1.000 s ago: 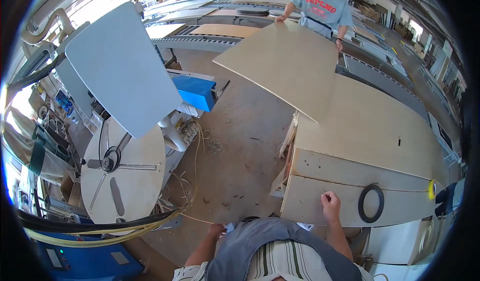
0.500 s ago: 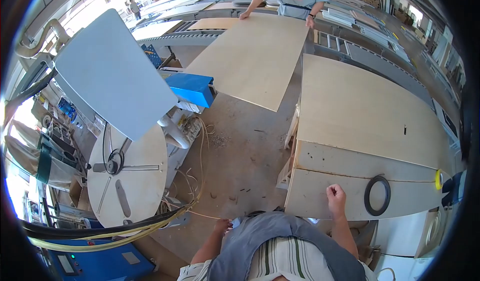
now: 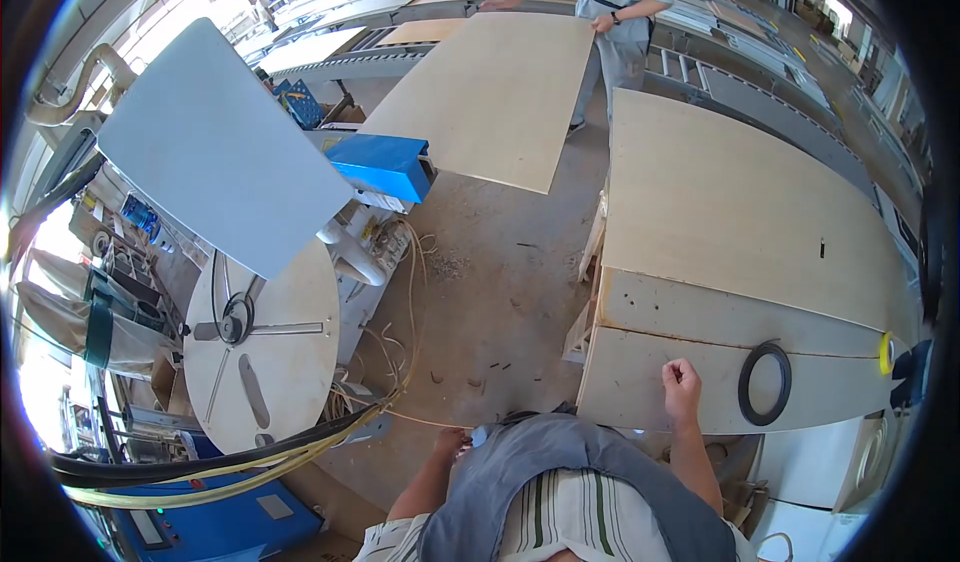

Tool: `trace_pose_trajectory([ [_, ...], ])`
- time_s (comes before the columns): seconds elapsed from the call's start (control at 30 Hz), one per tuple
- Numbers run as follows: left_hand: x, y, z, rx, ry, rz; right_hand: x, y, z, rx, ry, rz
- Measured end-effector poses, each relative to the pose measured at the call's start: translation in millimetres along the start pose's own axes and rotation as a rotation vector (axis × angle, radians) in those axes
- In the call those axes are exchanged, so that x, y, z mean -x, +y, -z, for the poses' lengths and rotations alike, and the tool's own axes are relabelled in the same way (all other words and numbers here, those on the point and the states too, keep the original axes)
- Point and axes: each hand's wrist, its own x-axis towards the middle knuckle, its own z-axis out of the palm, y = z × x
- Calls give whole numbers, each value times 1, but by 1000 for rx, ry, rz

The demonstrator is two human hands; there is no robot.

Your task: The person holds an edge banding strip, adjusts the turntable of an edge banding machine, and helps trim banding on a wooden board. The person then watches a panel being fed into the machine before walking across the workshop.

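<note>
My right hand [image 3: 682, 387] is curled into a loose fist over the near panel [image 3: 625, 380] of the workbench, with nothing sticking out of it. To its right lies a dark roll of edge banding [image 3: 764, 382]. My left hand [image 3: 453, 442] is beside my waist, fingers curled, next to a small pale-blue thing [image 3: 480, 435]; whether it holds that thing is unclear. Ahead, a large thin wooden board [image 3: 490, 97] is held at its far end by another person [image 3: 610, 12]. A similar board [image 3: 740, 202] lies on the bench at right.
At left stand a machine with a grey tilted panel [image 3: 220, 152], a blue box-shaped part [image 3: 382, 165] and a round disc [image 3: 270, 357]. Cables and hoses [image 3: 300, 454] cross at lower left. Yellow tape [image 3: 886, 353] sits at the bench's right edge. Roller conveyors [image 3: 690, 74] run behind.
The other person has shifted right, and the board's near end has moved away from me. The person's hand on the board's right side has slid to its far corner. My hands have barely moved.
</note>
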Motion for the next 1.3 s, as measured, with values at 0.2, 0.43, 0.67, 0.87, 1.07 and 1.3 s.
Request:
trace_pose_trajectory([
  [0.2, 9, 1, -2, 26, -58, -193, -1, -2, -1, -6, 12, 0],
  [0.43, 8, 7, 3, -66, -150, -337, -1, -6, -3, -15, 33, 2],
  [0.67, -1, 33, 5, -298, -58, 76, -2, -4, -4, -3, 43, -6],
  [0.87, -3, 65, -19, -48, 331, 758, -4, -1, -6, -9, 34, 0],
  [1.07, -2, 59, -16, -14, 355, 759, -4, -8, -6, -42, 32, -31],
  [1.3, -2, 46, -13, 42, 376, 773, -6, -1, -6, -150, 19, -58],
])
